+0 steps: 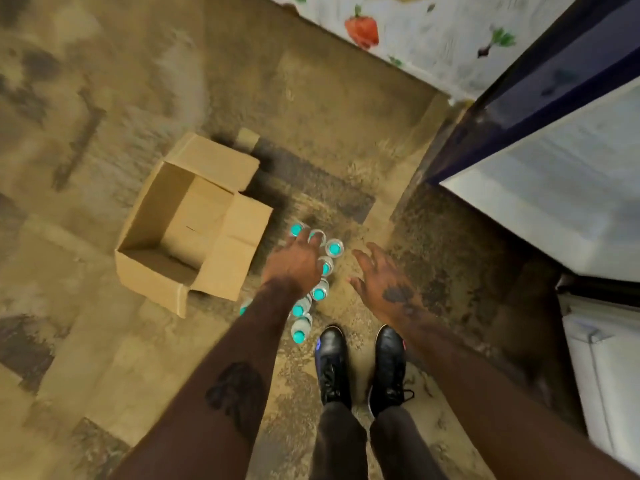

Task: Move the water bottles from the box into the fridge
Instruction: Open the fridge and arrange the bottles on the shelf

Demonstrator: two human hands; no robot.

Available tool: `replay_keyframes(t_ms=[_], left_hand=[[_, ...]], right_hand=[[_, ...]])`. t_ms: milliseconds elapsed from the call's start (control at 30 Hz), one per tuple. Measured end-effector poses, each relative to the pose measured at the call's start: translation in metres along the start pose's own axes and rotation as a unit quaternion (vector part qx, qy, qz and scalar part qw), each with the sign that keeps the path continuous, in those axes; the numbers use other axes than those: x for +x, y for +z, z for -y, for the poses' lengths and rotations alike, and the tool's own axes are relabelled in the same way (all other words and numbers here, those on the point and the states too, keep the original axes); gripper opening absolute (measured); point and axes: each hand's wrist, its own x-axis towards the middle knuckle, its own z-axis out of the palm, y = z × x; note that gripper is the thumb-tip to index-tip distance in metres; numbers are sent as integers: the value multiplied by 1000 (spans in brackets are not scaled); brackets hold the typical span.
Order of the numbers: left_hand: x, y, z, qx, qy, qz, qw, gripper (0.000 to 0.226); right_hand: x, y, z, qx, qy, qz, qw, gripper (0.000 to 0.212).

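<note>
Several clear water bottles with teal caps stand upright in a cluster on the floor, right of an open cardboard box whose inside shows no bottles. My left hand reaches down over the cluster with fingers spread, covering some caps; I cannot tell if it touches them. My right hand hovers open, palm down, just right of the bottles and holds nothing. The fridge stands at the right with its dark door edge and pale inner surfaces showing.
My two black shoes stand just below the bottles. The floor is worn, mottled brown. A wall covering printed with vegetables is at the top right. A white fridge part sits low at the right edge.
</note>
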Motion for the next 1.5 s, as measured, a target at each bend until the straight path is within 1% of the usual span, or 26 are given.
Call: replay_keyframes(t_ms=[100,200,300,400,467,567,600,667,767,833,933,1000,1033,1100,1200,1300,1433,1500], left_hand=[[39,34,12,-16,-18,1,1000,58],[73,65,25,-14,-22,-5,1000,56],[96,87,31,1,-17,-7,1000,54],[111,98,28,6,-2,-2,1000,48],[120,105,24,27,8,2,1000,46],[132,111,23,64,8,-9,998,48],[136,111,23,76,7,-15,997,47],[144,111,23,109,8,-27,994,45],[153,112,22,140,7,-25,990,41],[157,115,21,145,6,-22,989,37],[162,120,19,142,3,-21,990,37],[164,124,18,136,3,-26,990,39],[165,126,19,135,4,-32,990,40],[166,128,20,136,10,-43,990,40],[166,124,20,131,24,-51,990,35],[162,113,12,123,39,-51,990,34],[150,84,-5,105,57,-49,992,35],[142,64,-17,98,69,-55,991,35]], right_hand=[[34,33,-12,0,13,34,999,51],[63,68,-24,-37,-10,23,999,44],[83,100,-31,-39,-24,22,999,43],[98,121,-36,-47,-35,29,998,50],[105,133,-40,-49,-33,34,998,57],[117,143,-46,-58,-21,15,998,68],[121,145,-48,-56,-19,26,998,66],[129,145,-50,-59,-49,41,996,55],[140,149,-51,-77,-102,30,991,45],[144,151,-54,-65,-112,14,992,36],[145,155,-50,-21,-64,19,998,31],[146,159,-53,-40,-54,13,998,38],[147,159,-55,-31,-46,17,998,40],[150,157,-59,3,-24,25,999,36],[149,149,-66,55,10,-7,998,34],[140,133,-78,72,43,-29,996,40],[124,98,-98,131,108,-47,984,27],[114,76,-108,126,111,-57,984,24]])
